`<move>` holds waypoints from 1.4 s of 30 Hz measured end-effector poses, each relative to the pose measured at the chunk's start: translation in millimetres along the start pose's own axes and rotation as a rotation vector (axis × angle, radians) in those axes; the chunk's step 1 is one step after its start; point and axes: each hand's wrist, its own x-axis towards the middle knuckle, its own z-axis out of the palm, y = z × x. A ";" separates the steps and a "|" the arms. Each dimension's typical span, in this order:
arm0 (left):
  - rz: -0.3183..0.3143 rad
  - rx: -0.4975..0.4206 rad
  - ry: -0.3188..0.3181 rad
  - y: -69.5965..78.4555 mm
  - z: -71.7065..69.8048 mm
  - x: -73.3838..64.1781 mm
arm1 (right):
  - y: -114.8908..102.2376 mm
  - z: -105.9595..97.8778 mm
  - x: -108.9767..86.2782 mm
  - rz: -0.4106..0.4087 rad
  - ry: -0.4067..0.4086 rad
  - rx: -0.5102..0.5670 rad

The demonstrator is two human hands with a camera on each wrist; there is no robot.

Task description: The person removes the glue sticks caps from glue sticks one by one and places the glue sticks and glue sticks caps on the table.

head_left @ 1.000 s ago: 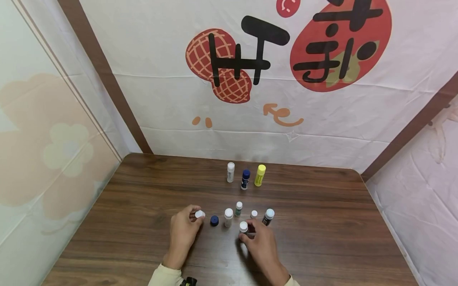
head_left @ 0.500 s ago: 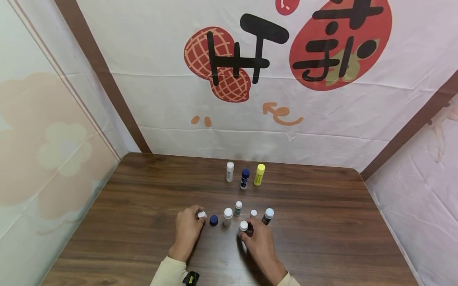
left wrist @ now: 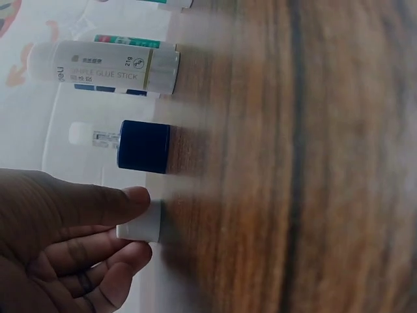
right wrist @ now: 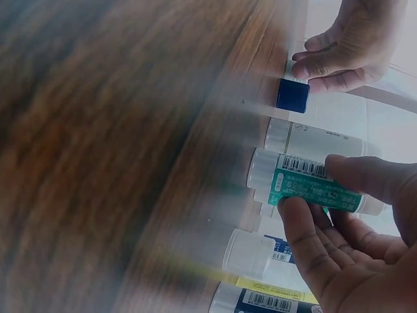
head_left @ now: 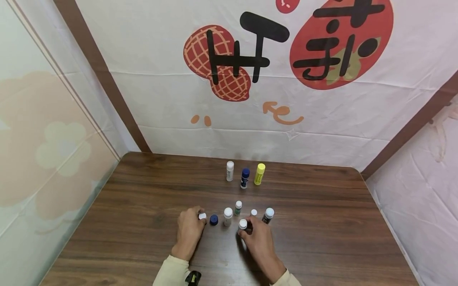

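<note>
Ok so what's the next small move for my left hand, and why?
I'd probably loosen your left hand and leave the small white cap beside the blue cap. The white cap is pinched between thumb and fingers, at or very near the tabletop; I can't tell whether it quite touches, so perhaps ease it down gently first.

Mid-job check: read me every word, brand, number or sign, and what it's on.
"SIMPLE GLUE STICK": white glue stick
"deli": same stick, set crosswise
"21g": same stick, beside a round mark too small to make out
Held green-labelled stick: barcode; print too blurred
Dark-labelled stick: barcode; print unreadable
Yellow stick: print too small
Wall banner: large black characters, some cut off; I can't read them surely
</note>
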 end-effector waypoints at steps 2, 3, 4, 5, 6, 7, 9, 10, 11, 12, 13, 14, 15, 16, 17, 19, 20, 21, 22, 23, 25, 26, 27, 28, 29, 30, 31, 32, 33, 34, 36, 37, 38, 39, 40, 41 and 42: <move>0.002 -0.003 0.003 -0.3 -0.5 0.0 | -0.2 0.4 0.1 -0.004 0.000 -0.004; 0.001 -0.005 0.004 -0.6 -0.5 0.1 | -0.3 0.6 0.1 -0.006 0.001 -0.006; 0.001 -0.010 0.007 -0.9 -0.5 0.1 | -0.4 0.6 0.0 -0.005 0.002 -0.007; -0.001 -0.015 0.007 -1.1 -0.4 0.1 | -0.6 0.7 0.0 -0.006 0.002 -0.006; -0.002 -0.022 0.008 -1.5 -0.3 0.1 | -0.7 0.7 -0.1 -0.007 0.002 -0.007; -0.006 -0.028 0.008 -1.8 -0.2 0.2 | -0.8 0.8 -0.1 -0.009 0.004 -0.008; -0.011 -0.037 0.009 -2.2 0.1 0.2 | -1.0 0.9 -0.3 -0.015 0.009 -0.009; -0.013 -0.039 0.009 -2.4 0.3 0.2 | -1.0 1.1 -0.3 -0.018 0.011 -0.011; -0.014 -0.042 0.008 -2.5 0.6 0.3 | -0.8 1.4 -0.3 -0.021 0.014 -0.013; -0.017 -0.047 0.006 -3.0 1.2 0.4 | -0.7 1.8 -0.4 -0.024 0.017 -0.015; -0.023 -0.053 0.005 -3.3 1.8 0.5 | -0.6 2.0 -0.6 -0.025 0.019 -0.017; -0.026 -0.059 0.004 -3.5 2.4 0.6 | -0.5 2.3 -0.7 -0.026 0.022 -0.019; -0.031 -0.064 0.003 -3.8 3.0 0.8 | -0.5 2.5 -0.8 -0.029 0.025 -0.021; -0.034 -0.074 0.004 -4.3 3.7 0.9 | -0.1 2.8 -1.1 -0.036 0.028 -0.026; -0.035 -0.086 0.007 -4.7 4.2 1.1 | 0.0 2.9 -1.2 -0.040 0.031 -0.029; -0.038 -0.102 0.016 -5.8 5.0 1.3 | 0.3 2.9 -1.9 -0.062 0.036 -0.044; -0.038 -0.108 0.019 -6.4 5.2 1.5 | 0.6 2.9 -2.5 -0.075 0.037 -0.055; -0.038 -0.113 0.022 -7.1 5.3 1.6 | 0.7 2.8 -3.2 -0.087 0.036 -0.064; -0.040 -0.119 0.024 -7.7 5.4 1.7 | 0.9 2.7 -3.9 -0.097 0.035 -0.073; -0.043 -0.121 0.027 -8.3 5.4 1.7 | 0.7 2.3 -4.6 -0.103 0.032 -0.078; -0.051 -0.123 0.024 -9.4 5.4 1.9 | -0.2 1.0 -6.3 -0.106 0.025 -0.067; -0.053 -0.123 0.023 -9.8 5.1 2.0 | -0.9 -0.2 -7.3 -0.102 0.019 -0.049; -0.054 -0.122 0.021 -10.0 4.7 2.0 | -2.0 -2.1 -8.3 -0.094 0.013 -0.030; -0.054 -0.120 0.018 -10.2 4.3 2.0 | -3.1 -4.3 -9.6 -0.087 0.005 -0.011; -0.052 -0.120 0.015 -10.3 3.9 2.0 | -4.5 -6.8 -11.2 -0.073 -0.003 0.011; -0.050 -0.119 0.011 -10.5 3.5 1.9 | -6.0 -9.9 -12.9 -0.059 -0.013 0.027; -0.050 -0.120 0.008 -10.7 3.2 1.7 | -7.7 -13.3 -14.8 -0.046 -0.022 0.035; -0.047 -0.120 0.005 -10.8 2.8 1.6 | -9.4 -17.2 -16.4 -0.038 -0.032 0.038; -0.045 -0.121 0.002 -10.9 2.5 1.3 | -11.4 -21.2 -18.2 -0.030 -0.041 0.043; -0.042 -0.125 0.000 -11.1 2.7 1.2 | -13.2 -25.4 -19.6 -0.024 -0.047 0.054; -0.043 -0.126 -0.002 -11.6 3.1 0.9 | -16.9 -34.7 -20.8 -0.018 -0.050 0.089; -0.041 -0.127 -0.002 -11.7 3.2 0.9 | -18.6 -39.6 -20.6 -0.018 -0.047 0.117; -0.040 -0.126 -0.003 -11.8 3.3 0.8 | -20.2 -45.1 -19.8 -0.022 -0.044 0.157; -0.040 -0.125 -0.004 -11.8 3.4 0.6 | -21.7 -50.0 -18.7 -0.020 -0.041 0.215; -0.039 -0.122 -0.004 -11.9 3.6 0.5 | -22.2 -54.9 -17.0 -0.019 -0.037 0.269; -0.040 -0.119 -0.003 -12.0 3.7 0.5 | -22.4 -59.7 -15.0 -0.012 -0.034 0.318; -0.039 -0.117 -0.002 -12.0 3.8 0.6 | -22.1 -64.3 -12.7 -0.006 -0.030 0.363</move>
